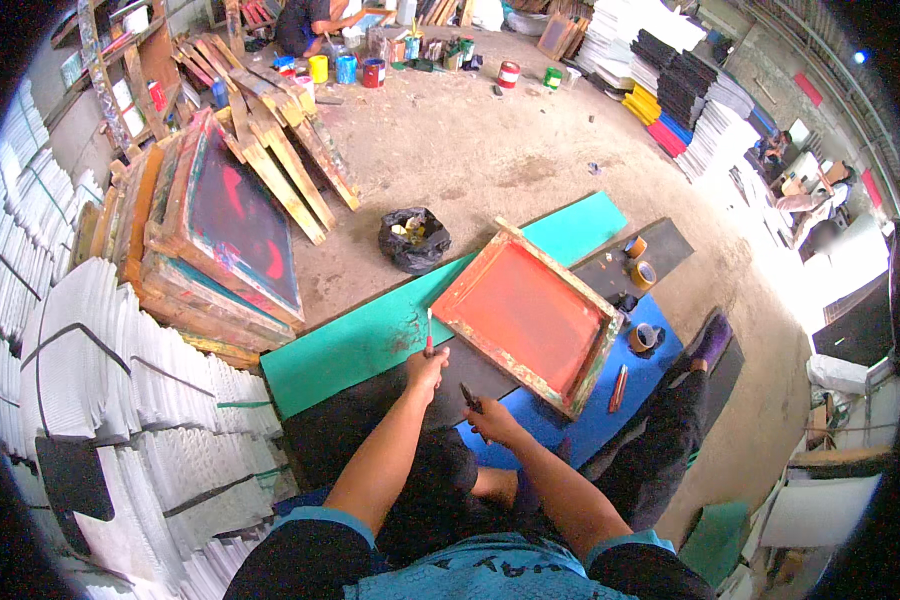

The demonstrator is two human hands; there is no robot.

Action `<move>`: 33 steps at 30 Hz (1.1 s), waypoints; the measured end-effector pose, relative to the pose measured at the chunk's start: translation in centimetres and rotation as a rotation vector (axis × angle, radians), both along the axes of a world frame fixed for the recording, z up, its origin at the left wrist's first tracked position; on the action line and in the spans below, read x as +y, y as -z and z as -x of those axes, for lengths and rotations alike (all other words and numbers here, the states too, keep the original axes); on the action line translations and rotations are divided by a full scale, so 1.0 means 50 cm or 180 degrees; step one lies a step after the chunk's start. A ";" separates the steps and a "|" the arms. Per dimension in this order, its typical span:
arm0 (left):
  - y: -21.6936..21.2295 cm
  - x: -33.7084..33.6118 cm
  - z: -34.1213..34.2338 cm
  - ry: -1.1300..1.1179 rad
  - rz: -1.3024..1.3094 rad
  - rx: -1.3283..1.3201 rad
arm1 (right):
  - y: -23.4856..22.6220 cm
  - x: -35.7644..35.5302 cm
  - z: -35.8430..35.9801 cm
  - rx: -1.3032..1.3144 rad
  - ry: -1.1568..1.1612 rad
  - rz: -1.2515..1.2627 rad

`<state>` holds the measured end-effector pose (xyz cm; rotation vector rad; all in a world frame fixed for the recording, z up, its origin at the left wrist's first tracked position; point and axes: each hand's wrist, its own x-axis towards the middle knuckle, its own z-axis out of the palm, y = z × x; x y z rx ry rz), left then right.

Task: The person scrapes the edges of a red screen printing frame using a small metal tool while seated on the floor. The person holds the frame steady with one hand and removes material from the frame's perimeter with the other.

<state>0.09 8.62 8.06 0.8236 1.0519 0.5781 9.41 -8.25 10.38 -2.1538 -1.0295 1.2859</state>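
Observation:
My left hand (426, 372) is closed round a thin tool with a red handle (429, 346) and a narrow pale tip pointing away from me; its exact kind is unclear. In my right hand (496, 422) is a slim dark tool (470, 397), also too small to name. Ahead and right of both hands, a wooden screen-printing frame (530, 312) with orange-red mesh lies across green, black and blue boards. Neither hand touches it. Red stick-like tools (618, 388) rest on the blue board (660, 318), beside the frame's right corner.
Tape rolls (644, 273) sit right of the frame. Beyond the green board (360, 365) stands a black plastic bag (414, 240) of scraps. Stacked printing frames (232, 215) and bundled white sheets (185, 440) line the left. Paint cans (373, 73) and another person (305, 25) are farther off.

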 end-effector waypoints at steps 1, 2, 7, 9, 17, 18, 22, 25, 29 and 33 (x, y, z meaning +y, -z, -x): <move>0.004 0.008 0.007 -0.0080 0.0059 0.0060 | 0.006 -0.003 0.008 0.0081 0.0052 -0.0030; 0.008 0.014 0.013 -0.0159 0.0118 0.0116 | 0.012 -0.003 0.010 0.0158 0.0105 -0.0060; 0.020 0.028 0.033 -0.0669 0.0132 0.0300 | 0.021 0.000 0.015 0.0138 0.0254 -0.0023; 0.047 0.050 0.045 -0.0869 0.0046 0.0329 | -0.009 0.011 0.022 0.0219 0.0138 -0.0499; 0.134 0.141 0.037 -0.1162 -0.1246 0.1223 | 0.069 -0.069 -0.052 0.0852 0.0781 -0.0388; 0.102 0.139 0.028 -0.0989 -0.1244 0.1549 | 0.040 -0.089 -0.068 0.1155 0.1073 -0.0252; 0.072 0.188 0.017 -0.0723 -0.1844 0.2079 | -0.007 -0.139 -0.123 0.1605 0.1614 0.0015; 0.072 0.203 0.016 -0.0792 -0.2603 0.2429 | 0.008 -0.161 -0.158 0.1687 0.1670 0.0003; 0.033 0.128 -0.003 -0.0391 -0.2055 0.2108 | 0.029 -0.185 -0.190 0.1761 0.1647 0.0089; -0.045 0.009 -0.055 0.0481 -0.0754 0.1111 | 0.059 -0.183 -0.223 0.1789 0.1539 0.0255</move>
